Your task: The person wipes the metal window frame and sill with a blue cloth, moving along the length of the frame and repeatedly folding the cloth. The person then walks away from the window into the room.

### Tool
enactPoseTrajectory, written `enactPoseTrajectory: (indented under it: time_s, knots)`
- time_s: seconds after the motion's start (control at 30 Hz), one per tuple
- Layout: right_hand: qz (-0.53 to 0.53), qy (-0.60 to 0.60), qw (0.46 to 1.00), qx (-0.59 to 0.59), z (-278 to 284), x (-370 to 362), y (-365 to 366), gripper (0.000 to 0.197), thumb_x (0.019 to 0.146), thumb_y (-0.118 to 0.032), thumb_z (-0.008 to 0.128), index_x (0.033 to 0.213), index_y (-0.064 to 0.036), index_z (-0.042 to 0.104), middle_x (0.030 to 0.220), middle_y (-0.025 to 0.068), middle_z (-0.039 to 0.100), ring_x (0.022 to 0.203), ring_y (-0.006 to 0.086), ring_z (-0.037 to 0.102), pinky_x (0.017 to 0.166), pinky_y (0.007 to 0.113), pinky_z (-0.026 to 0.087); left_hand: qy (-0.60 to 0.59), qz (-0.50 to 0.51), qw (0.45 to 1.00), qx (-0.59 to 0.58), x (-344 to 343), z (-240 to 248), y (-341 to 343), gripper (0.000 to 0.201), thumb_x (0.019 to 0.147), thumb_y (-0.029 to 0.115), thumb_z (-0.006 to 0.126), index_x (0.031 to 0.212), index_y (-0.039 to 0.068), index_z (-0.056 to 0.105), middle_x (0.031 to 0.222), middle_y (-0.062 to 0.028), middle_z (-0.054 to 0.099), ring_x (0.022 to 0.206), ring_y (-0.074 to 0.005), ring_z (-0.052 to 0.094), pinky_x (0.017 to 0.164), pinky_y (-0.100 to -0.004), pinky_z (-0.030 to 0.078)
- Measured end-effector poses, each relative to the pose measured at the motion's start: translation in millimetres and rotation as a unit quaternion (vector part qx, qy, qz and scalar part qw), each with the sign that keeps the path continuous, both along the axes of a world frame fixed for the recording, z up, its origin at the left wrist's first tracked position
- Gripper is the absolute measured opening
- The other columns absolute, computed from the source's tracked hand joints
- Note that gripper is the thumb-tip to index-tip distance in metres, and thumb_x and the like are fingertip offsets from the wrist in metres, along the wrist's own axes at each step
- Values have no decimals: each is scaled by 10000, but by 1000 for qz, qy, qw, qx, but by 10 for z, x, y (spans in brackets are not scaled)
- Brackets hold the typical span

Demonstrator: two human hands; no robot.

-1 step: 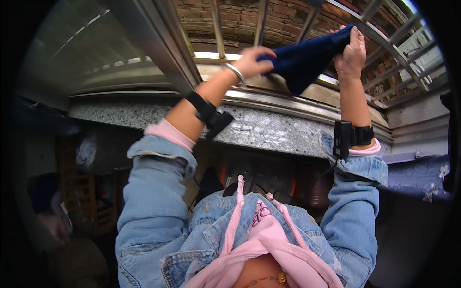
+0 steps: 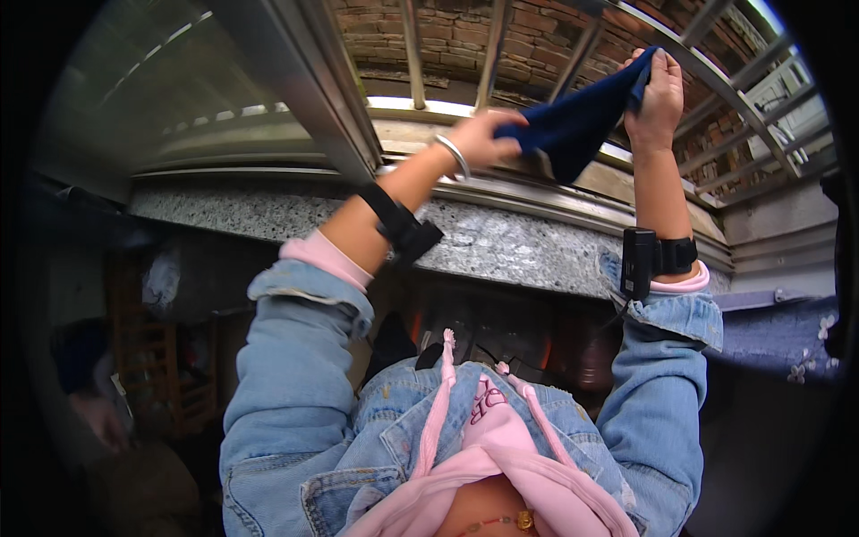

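Observation:
A dark navy cloth (image 2: 586,121) is stretched aslant between my two hands, above the open window's track. My right hand (image 2: 662,103) is closed on its upper corner, up near the metal bars. Lower down, my left hand (image 2: 486,139) grips the opposite end; motion blurs its fingers a little. The middle of the cloth hangs in a fold between the hands. A silver bangle (image 2: 455,159) circles my left wrist.
A speckled granite sill (image 2: 501,242) runs below the metal window track (image 2: 537,204). Metal bars (image 2: 492,58) stand beyond it, before a brick wall (image 2: 452,40). The sliding glass pane (image 2: 206,98) is at left. Another person's hand (image 2: 100,421) shows at lower left.
My left hand has shifted slightly right and down, and the cloth's lower fold has moved right with it. The right hand stays nearly in place.

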State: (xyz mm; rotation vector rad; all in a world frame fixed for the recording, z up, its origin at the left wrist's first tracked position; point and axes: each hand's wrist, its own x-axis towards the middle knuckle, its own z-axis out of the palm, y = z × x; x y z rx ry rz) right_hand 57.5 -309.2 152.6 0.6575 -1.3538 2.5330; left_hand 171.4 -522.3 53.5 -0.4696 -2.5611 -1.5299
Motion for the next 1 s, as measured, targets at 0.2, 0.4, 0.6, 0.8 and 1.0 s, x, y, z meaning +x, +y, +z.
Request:
enactPoseTrajectory:
  time_s: [0.2,0.4,0.6,0.8,1.0]
  knots:
    - [51,240,817,522,-581,263,-753,155,820,-158,646,888,-24,610,851,125,603,815,250,595,757,338,477,102,59,974,-193,766,-370,106,569,760,164,674,1297,127,492,1403,-204,376,1271,-419,363,1048,-480,328]
    - [208,320,678,629,-1118,519,-1582,192,715,-136,618,872,-26,634,875,184,613,870,356,592,797,397,481,61,111,937,-326,1444,-398,-492,559,769,162,679,1293,114,491,1397,-185,386,1278,-397,360,1065,-486,301]
    - [225,289,621,692,-1245,699,-2137,189,695,-127,708,863,-53,665,838,134,673,814,298,644,730,372,503,72,100,951,-285,1613,-545,-733,611,772,168,677,1327,71,442,1387,-178,389,1304,-351,341,1096,-458,273]
    - [113,322,566,750,-1364,840,-2247,166,666,-104,697,821,-67,648,824,109,668,829,302,636,723,385,502,92,94,961,-242,1608,-673,-773,632,772,164,671,1347,82,423,1419,-171,352,1323,-357,311,1097,-468,267]
    - [202,304,585,724,-1387,813,-2133,199,706,-95,619,867,-89,735,868,172,678,839,340,656,776,394,523,76,96,959,-257,1640,-737,-748,644,819,196,630,1398,117,358,1459,-155,299,1356,-361,261,1102,-499,242]
